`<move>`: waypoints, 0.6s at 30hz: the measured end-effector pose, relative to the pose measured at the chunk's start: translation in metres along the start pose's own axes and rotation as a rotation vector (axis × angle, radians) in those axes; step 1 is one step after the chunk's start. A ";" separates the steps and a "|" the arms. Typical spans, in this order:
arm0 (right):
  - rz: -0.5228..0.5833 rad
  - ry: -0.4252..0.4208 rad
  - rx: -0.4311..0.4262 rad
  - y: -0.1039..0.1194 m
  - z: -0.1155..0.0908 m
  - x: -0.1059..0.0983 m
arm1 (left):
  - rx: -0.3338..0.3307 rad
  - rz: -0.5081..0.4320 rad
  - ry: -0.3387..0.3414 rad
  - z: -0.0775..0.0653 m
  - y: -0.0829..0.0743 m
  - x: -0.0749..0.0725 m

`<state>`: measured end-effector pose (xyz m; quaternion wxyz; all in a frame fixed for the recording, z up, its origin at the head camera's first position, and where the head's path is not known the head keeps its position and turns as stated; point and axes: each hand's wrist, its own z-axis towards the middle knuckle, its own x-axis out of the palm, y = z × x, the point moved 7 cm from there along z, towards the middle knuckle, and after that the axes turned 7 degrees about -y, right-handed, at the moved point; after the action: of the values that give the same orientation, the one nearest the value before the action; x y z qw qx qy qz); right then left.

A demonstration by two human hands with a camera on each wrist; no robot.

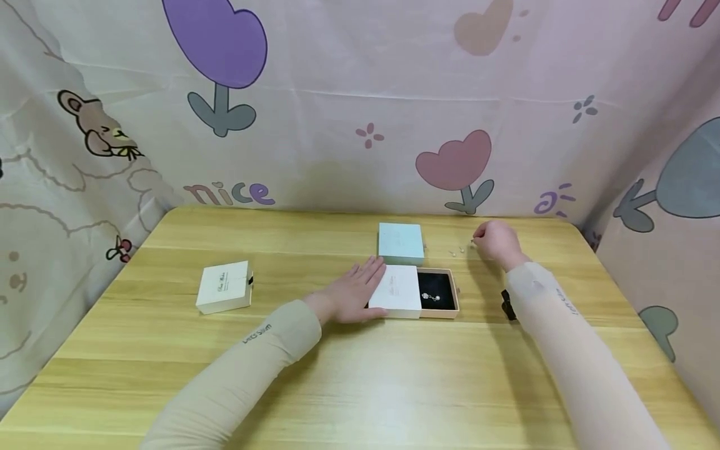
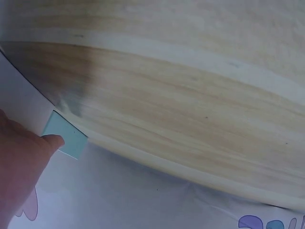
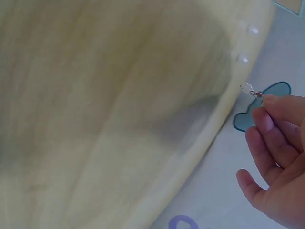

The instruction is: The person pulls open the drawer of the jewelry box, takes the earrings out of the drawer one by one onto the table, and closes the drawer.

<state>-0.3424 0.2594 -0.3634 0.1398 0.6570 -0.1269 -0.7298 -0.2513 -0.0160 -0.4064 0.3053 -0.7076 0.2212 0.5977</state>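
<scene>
My left hand (image 1: pixel 354 294) rests at the left end of a white jewelry box (image 1: pixel 396 292), fingers and thumb extended over its edges. The box's drawer (image 1: pixel 453 294) is slid out to the right, its black lining holding a small pearl earring (image 1: pixel 433 297). At the back right, my right hand (image 1: pixel 497 242) pinches a tiny silver earring (image 3: pixel 256 93) with clear beads between thumb and index finger. Two small pearl pieces, one pearl piece (image 3: pixel 244 59) and another pearl piece (image 3: pixel 253 30), lie on the table beside it.
A pale blue box (image 1: pixel 400 242) sits behind the white one, near the left fingertips. Another white box (image 1: pixel 225 287) stands at the left. A small black object (image 1: pixel 509 305) lies by the right cuff. A printed curtain (image 1: pixel 337 125) hangs behind the wooden table (image 1: pixel 365 387).
</scene>
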 end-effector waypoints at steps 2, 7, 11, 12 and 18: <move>-0.009 -0.008 -0.008 -0.003 0.001 0.003 | 0.002 -0.005 -0.002 0.000 0.000 0.000; -0.068 -0.006 -0.039 -0.007 -0.001 0.008 | -0.001 -0.003 0.003 0.001 -0.001 -0.001; -0.069 0.013 -0.041 -0.011 -0.002 0.011 | -0.010 0.007 0.008 0.002 0.001 0.000; -0.068 0.018 -0.041 -0.011 -0.002 0.011 | -0.011 0.008 0.011 0.002 0.001 0.001; -0.080 0.031 -0.059 -0.011 -0.005 0.013 | -0.007 0.000 0.007 0.001 0.000 0.000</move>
<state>-0.3391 0.2652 -0.3798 0.1317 0.6685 -0.0766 -0.7279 -0.2524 -0.0151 -0.4068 0.3021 -0.7108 0.2202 0.5958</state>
